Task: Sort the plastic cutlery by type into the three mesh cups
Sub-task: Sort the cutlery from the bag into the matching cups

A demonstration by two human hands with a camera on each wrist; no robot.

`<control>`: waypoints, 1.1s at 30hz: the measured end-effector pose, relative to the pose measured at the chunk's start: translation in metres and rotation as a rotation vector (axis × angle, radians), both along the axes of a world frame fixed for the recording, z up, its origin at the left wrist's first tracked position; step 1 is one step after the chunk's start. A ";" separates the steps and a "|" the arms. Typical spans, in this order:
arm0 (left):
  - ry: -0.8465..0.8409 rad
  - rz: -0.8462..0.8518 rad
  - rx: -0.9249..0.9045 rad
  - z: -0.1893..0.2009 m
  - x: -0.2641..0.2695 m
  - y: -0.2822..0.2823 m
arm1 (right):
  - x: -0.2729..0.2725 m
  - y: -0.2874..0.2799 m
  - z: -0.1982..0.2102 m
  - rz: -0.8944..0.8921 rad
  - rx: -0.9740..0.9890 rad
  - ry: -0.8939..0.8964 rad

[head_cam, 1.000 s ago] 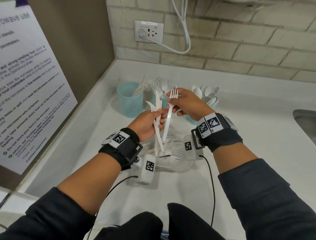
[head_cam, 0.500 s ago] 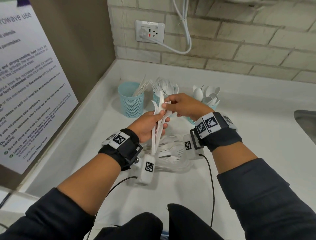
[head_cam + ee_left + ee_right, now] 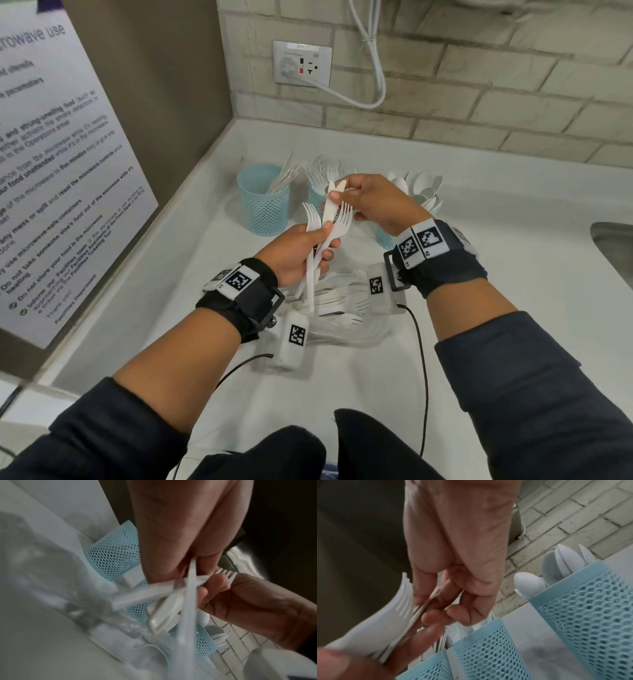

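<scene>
My left hand clutches two white plastic forks; my right hand pinches the white plastic knife above the tabletop. Pulling it could drag those loose forks out.

Bare counter right; mesh cups and loose cutlery ahead.

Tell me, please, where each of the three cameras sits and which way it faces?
Head: worn on the head, looking down at the counter; both forearms, left hand and right hand show.
Left wrist: looks along the left palm at its bundle of cutlery.
Right wrist: looks along the right palm pinching a knife.
All share the mesh cups.
</scene>
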State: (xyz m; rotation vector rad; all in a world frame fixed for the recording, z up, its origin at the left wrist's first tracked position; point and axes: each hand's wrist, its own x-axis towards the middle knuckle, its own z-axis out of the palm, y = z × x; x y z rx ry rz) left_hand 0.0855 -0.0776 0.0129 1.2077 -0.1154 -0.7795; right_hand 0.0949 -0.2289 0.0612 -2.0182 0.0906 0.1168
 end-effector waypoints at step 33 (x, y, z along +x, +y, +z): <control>0.108 0.263 0.102 -0.013 0.007 0.017 | 0.077 0.086 -0.010 0.000 -0.803 -0.478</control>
